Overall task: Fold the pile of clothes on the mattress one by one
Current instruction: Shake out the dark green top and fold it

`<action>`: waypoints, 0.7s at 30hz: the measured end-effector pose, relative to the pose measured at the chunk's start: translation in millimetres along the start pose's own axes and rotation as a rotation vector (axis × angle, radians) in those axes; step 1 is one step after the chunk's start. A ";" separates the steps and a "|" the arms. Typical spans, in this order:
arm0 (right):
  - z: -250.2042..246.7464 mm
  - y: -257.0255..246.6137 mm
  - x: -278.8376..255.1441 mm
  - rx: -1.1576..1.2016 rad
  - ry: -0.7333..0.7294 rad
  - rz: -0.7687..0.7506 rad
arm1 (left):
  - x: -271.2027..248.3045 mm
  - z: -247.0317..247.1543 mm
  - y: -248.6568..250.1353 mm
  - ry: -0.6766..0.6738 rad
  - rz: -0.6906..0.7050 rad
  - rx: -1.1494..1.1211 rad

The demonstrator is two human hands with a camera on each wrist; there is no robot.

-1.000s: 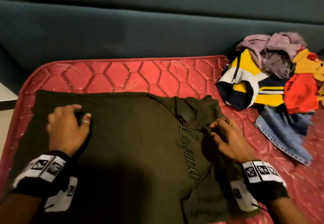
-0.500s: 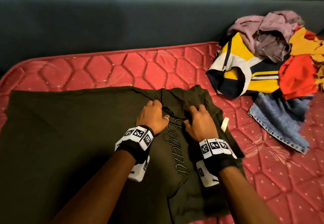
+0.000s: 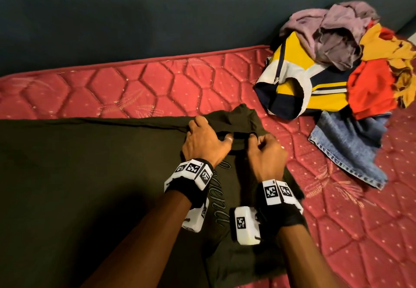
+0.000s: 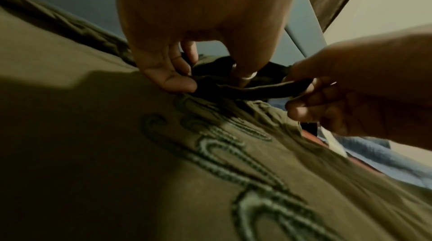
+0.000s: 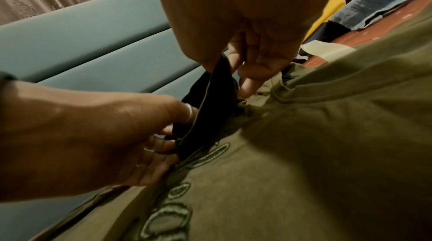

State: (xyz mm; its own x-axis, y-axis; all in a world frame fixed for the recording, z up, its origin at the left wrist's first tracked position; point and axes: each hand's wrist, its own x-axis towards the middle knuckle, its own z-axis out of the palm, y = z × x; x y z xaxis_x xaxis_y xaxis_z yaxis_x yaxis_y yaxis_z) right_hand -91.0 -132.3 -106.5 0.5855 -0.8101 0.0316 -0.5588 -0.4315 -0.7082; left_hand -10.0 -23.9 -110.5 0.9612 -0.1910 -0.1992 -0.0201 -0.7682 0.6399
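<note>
A dark olive T-shirt point(image 3: 90, 175) with embroidered script lies spread flat on the red quilted mattress point(image 3: 157, 89). Both hands meet at its dark collar edge point(image 4: 252, 90), near the shirt's right end. My left hand point(image 3: 202, 143) pinches the collar band point(image 5: 203, 108) between thumb and fingers. My right hand point(image 3: 265, 152) pinches the same band a little to the right and lifts it slightly off the shirt. The script point(image 4: 233, 152) runs toward the wrists. A pile of unfolded clothes point(image 3: 337, 62) sits at the mattress's far right.
The pile holds a mauve garment point(image 3: 333, 28), a yellow, white and navy jacket point(image 3: 299, 78), an orange-red piece point(image 3: 371, 87) and blue jeans point(image 3: 351, 146). A dark teal padded wall point(image 3: 135, 17) runs behind the mattress. A small white tag point(image 5: 327, 49) lies beside the shirt.
A second ago my hands lay flat and far apart on the shirt. They came together at the collar and now pinch the collar band, pulling it up and taut between them.
</note>
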 end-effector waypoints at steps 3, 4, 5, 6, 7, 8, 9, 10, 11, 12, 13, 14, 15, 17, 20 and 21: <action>1.0 0.8 -7.6 -0.049 -0.005 0.002 | 1.6 0.3 -0.7 0.000 -0.043 0.035; 1.3 1.3 -9.6 -0.074 0.001 0.001 | 2.5 -0.3 -0.8 0.005 -0.042 0.028; 1.0 2.0 -10.7 -0.100 0.010 -0.001 | 2.5 -1.2 -1.2 0.014 -0.025 0.013; 1.0 2.9 -11.0 -0.119 0.019 -0.010 | 1.8 -2.8 -2.0 0.026 -0.001 -0.006; 0.8 3.1 -11.3 -0.127 0.023 -0.029 | 0.3 -5.6 -4.2 0.043 0.023 -0.027; 1.1 3.3 -11.0 -0.134 0.016 -0.059 | -1.7 -9.1 -7.2 0.065 0.043 -0.050; 1.6 3.8 -11.0 -0.158 -0.004 -0.097 | -4.3 -12.8 -11.2 0.087 0.060 -0.069; 1.6 4.1 -11.4 -0.206 -0.033 -0.148 | -7.2 -16.5 -16.4 0.107 0.079 -0.086; 1.3 4.8 -11.7 -0.265 -0.065 -0.202 | -10.2 -19.3 -22.3 0.125 0.099 -0.103; -0.2 5.6 -12.1 -0.300 -0.088 -0.256 | -13.0 -21.9 -28.4 0.138 0.116 -0.115; -1.4 7.9 -12.5 -0.292 -0.101 -0.298 | -15.7 -23.7 -34.5 0.146 0.126 -0.124; -2.2 11.2 -13.1 -0.236 -0.108 -0.322 | -17.9 -24.9 -40.1 0.149 0.126 -0.136; -3.1 13.9 -14.6 -0.149 -0.115 -0.310 | -19.9 -25.6 -45.4 0.146 0.116 -0.148; -3.7 18.8 -20.0 -0.008 -0.137 -0.202 | -23.1 -25.5 -54.2 0.116 0.079 -0.170; -1.5 22.0 -35.8 -0.043 -0.252 -0.088 | -22.0 -24.9 -68.1 0.073 0.051 -0.208; -1.2 23.2 -41.9 -0.081 -0.293 -0.086 | -20.4 -24.8 -72.3 0.059 0.054 -0.234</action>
State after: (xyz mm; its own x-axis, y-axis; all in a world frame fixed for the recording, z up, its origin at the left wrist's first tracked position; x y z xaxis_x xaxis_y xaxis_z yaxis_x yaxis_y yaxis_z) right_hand -129.2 -108.9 -123.4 0.7705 -0.6254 -0.1237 -0.5379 -0.5337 -0.6526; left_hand -21.4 50.7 -134.4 0.9751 -0.1865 -0.1204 -0.0143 -0.5941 0.8043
